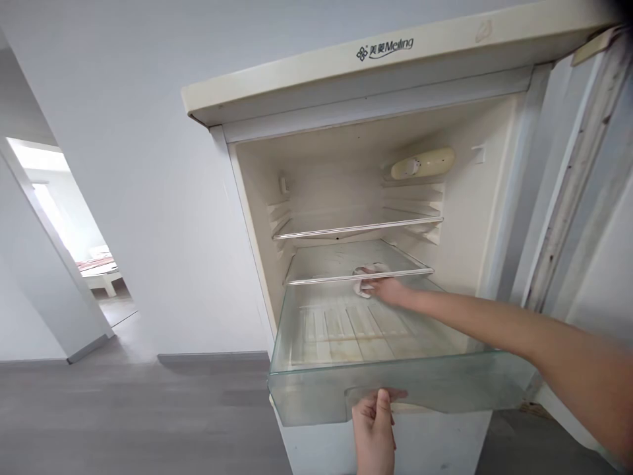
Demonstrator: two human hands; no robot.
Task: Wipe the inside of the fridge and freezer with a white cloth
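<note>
Transparent drawer, at 5 o'clock, is pulled partly out of an opened refrigerator. It is clamped at the front by the left hand, thumb outermost, also at 5 o'clock. At 4 o'clock, a white cloth is clasped by the right hand near the lower glass shelf's front edge (whether above or below the pane cannot be told). At 2 o'clock, a yellowed lamp cover is mounted.

I am facing a pale wall; grey floor is spreading below; leftward, a farther room is glowing.
</note>
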